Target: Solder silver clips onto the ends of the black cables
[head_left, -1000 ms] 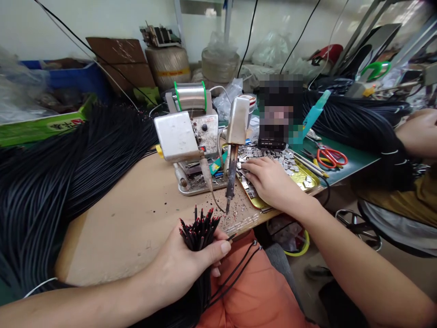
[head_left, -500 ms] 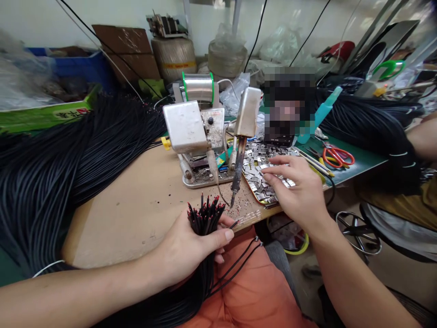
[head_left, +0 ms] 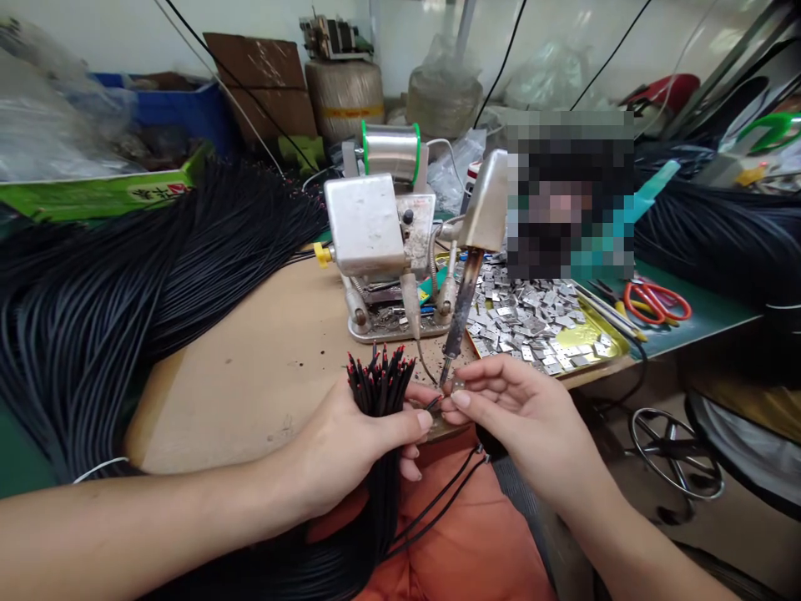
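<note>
A thick bundle of black cables [head_left: 379, 392] with red-tipped ends stands upright in my left hand [head_left: 350, 442], which is closed around it. One cable end pokes out to the right between that thumb and a finger. My right hand [head_left: 519, 417] pinches a small metal plate [head_left: 458, 385] close to this cable end, just below the tip of the soldering iron [head_left: 460, 321]. Whether plate and wire touch, I cannot tell. Behind the hands is the soldering machine [head_left: 369, 225], carrying a solder wire spool [head_left: 392, 154] with green rims.
A yellow tray [head_left: 601, 330] of many small metal plates lies to the right. Beyond it are orange-handled scissors [head_left: 654, 302]. Masses of black cable [head_left: 163, 250] cover the left side. Two cables with metal ends [head_left: 438, 501] hang over my lap. A wheeled stool base [head_left: 676, 455] stands at right.
My right hand has come from the plate tray to the cable end beside my left hand, a small plate now in its fingers. The left hand keeps its hold; the view has shifted slightly.
</note>
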{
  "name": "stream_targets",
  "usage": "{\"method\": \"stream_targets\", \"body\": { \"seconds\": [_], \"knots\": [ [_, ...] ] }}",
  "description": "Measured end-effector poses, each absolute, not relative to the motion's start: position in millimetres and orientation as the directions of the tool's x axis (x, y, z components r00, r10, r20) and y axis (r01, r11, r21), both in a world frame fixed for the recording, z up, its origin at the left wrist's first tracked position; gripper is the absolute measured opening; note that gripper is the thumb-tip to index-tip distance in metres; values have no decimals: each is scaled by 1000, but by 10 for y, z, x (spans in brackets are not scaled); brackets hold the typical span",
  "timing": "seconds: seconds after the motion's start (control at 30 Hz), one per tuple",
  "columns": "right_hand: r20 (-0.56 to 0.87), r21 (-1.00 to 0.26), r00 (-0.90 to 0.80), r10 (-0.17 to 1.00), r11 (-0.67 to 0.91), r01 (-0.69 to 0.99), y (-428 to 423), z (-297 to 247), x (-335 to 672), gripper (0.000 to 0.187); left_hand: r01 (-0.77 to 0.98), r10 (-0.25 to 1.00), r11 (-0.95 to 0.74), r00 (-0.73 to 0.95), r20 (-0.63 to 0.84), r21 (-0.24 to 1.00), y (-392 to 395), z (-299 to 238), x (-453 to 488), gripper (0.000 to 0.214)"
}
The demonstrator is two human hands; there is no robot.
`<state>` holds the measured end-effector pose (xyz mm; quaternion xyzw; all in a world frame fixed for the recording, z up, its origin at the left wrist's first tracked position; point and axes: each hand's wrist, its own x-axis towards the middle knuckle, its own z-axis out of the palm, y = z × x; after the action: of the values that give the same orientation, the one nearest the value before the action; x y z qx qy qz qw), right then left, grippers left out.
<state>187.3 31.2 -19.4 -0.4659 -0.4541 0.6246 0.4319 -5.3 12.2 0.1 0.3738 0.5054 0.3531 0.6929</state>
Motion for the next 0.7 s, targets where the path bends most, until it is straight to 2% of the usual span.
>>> {"method": "stream_targets", "body": {
  "seconds": [0.1, 0.23, 0.33, 0.47, 0.7],
  "knots": [
    [-128, -981, -170, 977, -150, -123, 323, -220, 1880, 24, -121, 870, 469, 235, -433, 875, 135, 8, -57, 30],
    [1, -1000, -97, 995, -1, -23, 310, -239, 1909, 18, -159, 856, 503, 225, -465, 850, 130, 29, -63, 29],
    [-52, -999, -114, 992, -52, -2, 305, -250, 1919, 14, -171, 857, 508, 199, -475, 844, 128, 29, -62, 29],
    [-134, -977, -171, 976, -159, -141, 317, -259, 1890, 20, -163, 867, 484, 224, -445, 860, 143, 24, -59, 28],
    [-165, -943, -176, 970, -208, -262, 318, -269, 1814, 24, -174, 868, 482, 231, -441, 858, 169, 33, -64, 30]
  ]
}}
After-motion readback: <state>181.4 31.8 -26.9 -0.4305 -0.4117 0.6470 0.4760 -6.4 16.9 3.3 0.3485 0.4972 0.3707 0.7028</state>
